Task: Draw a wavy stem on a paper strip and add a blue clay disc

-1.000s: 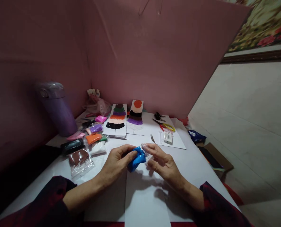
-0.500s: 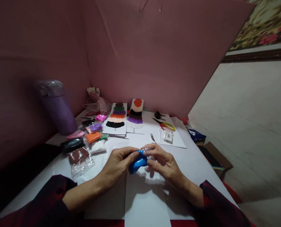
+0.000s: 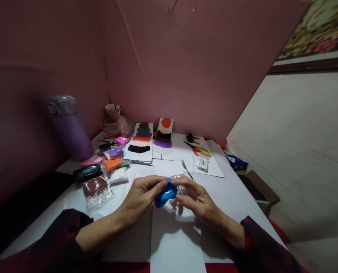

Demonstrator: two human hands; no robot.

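- Head view: the left hand (image 3: 142, 195) is closed on a soft blue lump of modelling clay (image 3: 165, 196), thumb and fingertips pressing its left end, and holds it just above the white paper-covered worktop (image 3: 237, 197), in front of the person's chest.
- Head view: the right hand (image 3: 196, 197) pinches the crinkled clear plastic wrapper (image 3: 177, 179) at the lump's upper right end, fingers narrow and curled. How much wrapper is left around the clay cannot be told.
- Head view, judgement: the work in hand looks like parting clay from film. It goes best with the left hand gripping firmly but without squashing, and the right pulling the film along the lump rather than straight off, so that nothing tears or sticks.
- Head view: a slim metal fork (image 3: 187, 170) lies just beyond the hands. To the left lie bagged clay packets, brown (image 3: 96, 187) and orange (image 3: 112, 164). Keeping the lump low over bare paper avoids knocking either.
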